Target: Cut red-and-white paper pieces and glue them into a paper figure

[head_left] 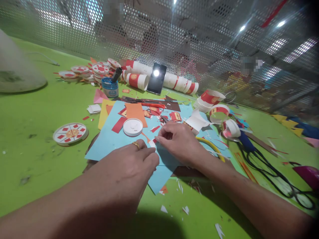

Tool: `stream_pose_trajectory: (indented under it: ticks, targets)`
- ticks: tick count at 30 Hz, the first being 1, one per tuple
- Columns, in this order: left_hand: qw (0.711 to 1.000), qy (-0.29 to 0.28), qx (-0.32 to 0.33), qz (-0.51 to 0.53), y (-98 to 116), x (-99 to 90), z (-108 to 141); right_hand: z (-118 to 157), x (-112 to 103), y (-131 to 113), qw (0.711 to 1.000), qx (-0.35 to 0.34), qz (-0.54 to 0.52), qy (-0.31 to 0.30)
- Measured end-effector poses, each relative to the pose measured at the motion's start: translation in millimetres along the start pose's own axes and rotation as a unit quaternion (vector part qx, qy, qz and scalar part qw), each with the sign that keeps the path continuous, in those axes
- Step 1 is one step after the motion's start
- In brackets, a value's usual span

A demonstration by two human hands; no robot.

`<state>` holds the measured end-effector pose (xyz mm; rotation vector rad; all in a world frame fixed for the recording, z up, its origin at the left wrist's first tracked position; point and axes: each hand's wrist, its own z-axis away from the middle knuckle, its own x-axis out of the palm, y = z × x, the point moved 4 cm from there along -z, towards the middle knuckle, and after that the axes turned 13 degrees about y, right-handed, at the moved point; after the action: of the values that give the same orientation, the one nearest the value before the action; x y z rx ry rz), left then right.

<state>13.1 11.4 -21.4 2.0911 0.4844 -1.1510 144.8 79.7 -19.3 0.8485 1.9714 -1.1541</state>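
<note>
My left hand (129, 166), with a gold ring, is over the near part of the light blue paper (107, 146), its fingers curled together; what they hold, if anything, is hidden. Just right of it, my right hand (178, 141) pinches a small red and white paper piece (153, 142) between thumb and forefinger. A white round lid (133, 127) lies beyond my left hand, partly on an orange sheet (136, 111). Red scraps (119, 124) lie around it. A small metal tool (164, 119) shows behind my right hand.
A decorated disc (70, 133) lies at left. Behind are stacked discs (100, 68), a blue jar (110, 89), an orange cutter (156, 105), a phone (157, 79) and paper cups (137, 81). Dark cords (269, 176) and a yellow-handled tool (211, 146) are at right.
</note>
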Motion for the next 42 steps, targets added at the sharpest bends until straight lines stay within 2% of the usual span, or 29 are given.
stream_pose_trajectory:
  ticks: [9,13,16,18,20,22,23,26,29,30,32,35,42]
  targets:
    - [0.999,-0.029,-0.024,0.005,-1.4,-1.4,-1.9,-2.7,-17.8,0.0,0.998,0.051,-0.028,0.009]
    - [0.993,-0.041,-0.098,0.051,-7.4,-7.2,-4.2,-4.3,-31.7,-2.9,0.995,0.076,-0.059,0.004]
    - [0.977,-0.035,-0.176,0.118,-17.2,-10.8,-6.5,-3.1,-44.0,-5.8,0.988,0.100,-0.114,0.010]
    - [0.947,-0.022,-0.247,0.205,-25.2,-11.3,-7.1,-0.3,-52.0,-8.2,0.980,0.122,-0.156,0.018]
    - [0.879,-0.029,-0.330,0.343,-30.7,-8.3,-5.6,3.6,-58.0,-12.2,0.970,0.127,-0.208,0.023]
    - [0.810,-0.048,-0.367,0.455,-30.4,-6.4,-4.4,8.4,-59.8,-17.8,0.955,0.116,-0.271,0.011]
    - [0.788,-0.052,-0.372,0.488,-29.0,-6.9,-4.1,11.3,-59.2,-20.2,0.948,0.114,-0.298,0.002]
    - [0.765,-0.034,-0.372,0.525,-25.1,-11.6,-3.9,22.3,-51.8,-22.9,0.918,0.168,-0.357,-0.034]
    - [0.738,-0.019,-0.373,0.563,-20.5,-13.5,-3.7,34.7,-41.7,-22.9,0.863,0.270,-0.421,-0.071]
    - [0.727,-0.019,-0.372,0.577,-19.2,-13.3,-3.5,37.7,-39.2,-23.8,0.848,0.285,-0.439,-0.085]
    - [0.712,-0.024,-0.372,0.595,-17.3,-12.6,-2.7,40.9,-36.0,-24.9,0.836,0.293,-0.454,-0.100]
    - [0.711,-0.034,-0.369,0.597,-15.2,-12.9,-1.5,41.3,-33.0,-22.5,0.833,0.308,-0.448,-0.104]
    - [0.744,-0.047,-0.360,0.561,-15.0,-13.2,0.4,39.9,-31.7,-18.8,0.823,0.319,-0.456,-0.116]
